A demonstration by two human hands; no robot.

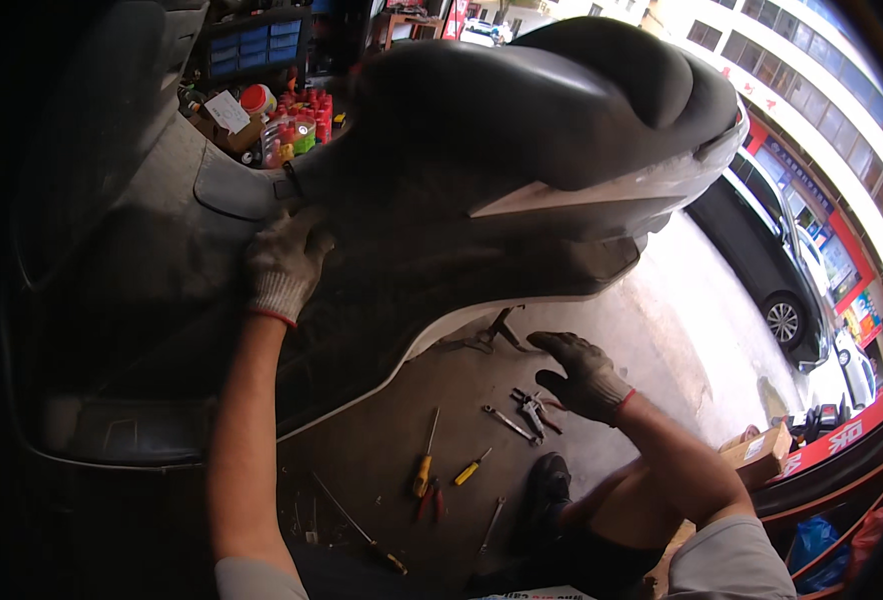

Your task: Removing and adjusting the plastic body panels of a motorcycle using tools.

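A large scooter with dark body panels [362, 270] and a black seat [502, 110] fills the upper middle. My left hand [288, 262], in a grey knit glove with a red-edged cuff, rests on the dark side panel beside the floorboard. Its thumb stands apart from the fingers, whose tips are lost in shadow; I see nothing held. Below the scooter's rear, my right hand [584, 376], gloved the same way, hovers over the floor. Its fingers are stretched out toward the stand [507, 328], with a gap between finger and thumb and nothing in it.
On the floor lie a long yellow-handled screwdriver [424, 465], a shorter one [474, 467], red-handled pliers [432, 500], locking pliers [536, 410] and wrenches [512, 424]. A cardboard box [759, 455] is at right. Bottles [302, 125] stand behind the scooter; a dark car [752, 255] is parked outside.
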